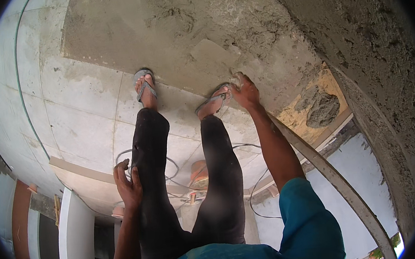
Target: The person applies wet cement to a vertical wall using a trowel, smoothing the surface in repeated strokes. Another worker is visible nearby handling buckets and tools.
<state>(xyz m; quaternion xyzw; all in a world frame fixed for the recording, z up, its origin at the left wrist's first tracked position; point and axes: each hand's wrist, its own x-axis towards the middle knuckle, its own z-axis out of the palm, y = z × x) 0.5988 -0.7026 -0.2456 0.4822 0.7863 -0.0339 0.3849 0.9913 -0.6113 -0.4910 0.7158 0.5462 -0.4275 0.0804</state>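
The right hand [245, 90] is partly curled beside the right foot [214, 104]; I cannot tell if it holds something. The left hand [129, 186], loosely open, looks empty beside the left leg [149, 156]. Grey cement [120, 31] lies before the 2 feet [149, 99]

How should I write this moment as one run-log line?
left hand: beside left leg; right hand: near foot, hold unclear; grey heap: on yellowish board

Soft light, bright pale tiles [84, 103], hazy lower centre, edges bowed, black corners
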